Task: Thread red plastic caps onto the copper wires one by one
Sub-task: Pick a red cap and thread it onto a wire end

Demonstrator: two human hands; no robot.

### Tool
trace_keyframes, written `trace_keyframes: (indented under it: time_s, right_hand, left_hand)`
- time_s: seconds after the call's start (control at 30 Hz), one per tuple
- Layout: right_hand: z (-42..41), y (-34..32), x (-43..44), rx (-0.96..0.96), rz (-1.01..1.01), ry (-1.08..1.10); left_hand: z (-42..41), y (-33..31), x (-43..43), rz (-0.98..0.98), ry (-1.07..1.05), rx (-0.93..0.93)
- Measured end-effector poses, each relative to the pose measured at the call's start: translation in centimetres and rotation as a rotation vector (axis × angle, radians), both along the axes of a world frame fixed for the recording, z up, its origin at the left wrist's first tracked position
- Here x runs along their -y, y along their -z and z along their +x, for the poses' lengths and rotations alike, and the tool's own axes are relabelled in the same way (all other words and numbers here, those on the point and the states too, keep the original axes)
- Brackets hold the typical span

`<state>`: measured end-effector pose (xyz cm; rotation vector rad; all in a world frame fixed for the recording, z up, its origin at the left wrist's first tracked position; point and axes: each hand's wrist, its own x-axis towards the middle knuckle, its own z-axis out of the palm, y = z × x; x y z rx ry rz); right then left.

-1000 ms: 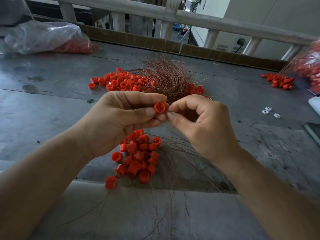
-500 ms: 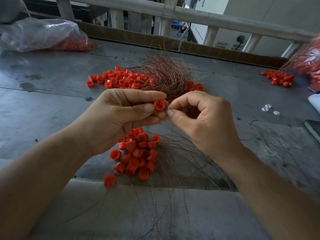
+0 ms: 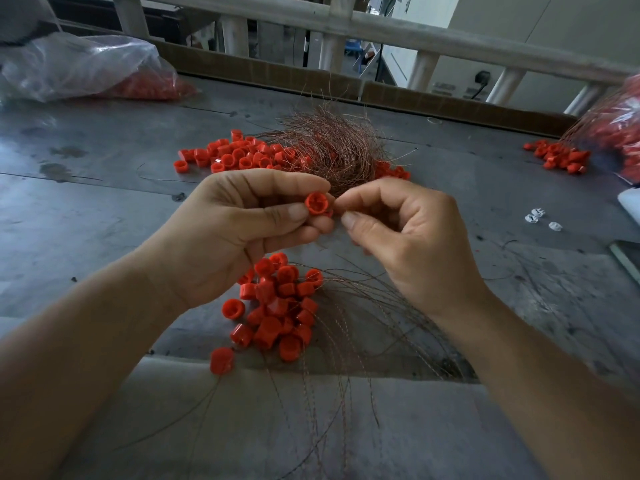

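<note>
Left hand [image 3: 242, 230] pinches one red cap [image 3: 317, 203], mouth turned outward for aiming; right hand [image 3: 408, 244] pinches just beside it, whether on a wire I can't tell.

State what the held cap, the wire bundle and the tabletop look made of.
Cap: moulded plastic, smooth matte red, ribbed inside.
Wire bundle: thin twisted copper, reddish-brown glint.
Tabletop: probably sheet metal, dull grey, stained, with seams.

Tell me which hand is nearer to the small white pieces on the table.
Right. The right hand is left of the white pieces, apart from them; the left hand, pinching a red cap, is farther left, beyond it.
</note>
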<state>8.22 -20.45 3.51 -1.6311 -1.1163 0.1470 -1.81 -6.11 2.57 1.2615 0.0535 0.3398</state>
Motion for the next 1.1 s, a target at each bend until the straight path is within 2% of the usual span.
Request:
trace_keyframes:
  time_s: [0.43, 0.7, 0.77, 0.93, 1.1]
  right_hand:
    - [-0.1, 0.2, -0.4, -0.249, -0.013, -0.085]
    - [0.3, -0.1, -0.4, -0.261, -0.064, -0.105]
    - [1.6, -0.3, -0.1, -0.182, -0.132, -0.033]
    - [7.1, 0.5, 1.0, 0.222, -0.347, 0.473]
    - [9.0, 2.5, 1.0, 0.234, -0.499, 0.549]
  left_hand:
    - [0.0, 0.1, 0.6, -0.035, 0.08, 0.006]
    - [0.2, 0.2, 0.4, -0.081, 0.085, -0.001]
    - [0.2, 0.2, 0.2, -0.102, 0.067, 0.001]
    - [0.0, 0.1, 0.0, -0.112, 0.053, 0.013]
    - [-0.3, 0.0, 0.1, -0.112, 0.063, 0.012]
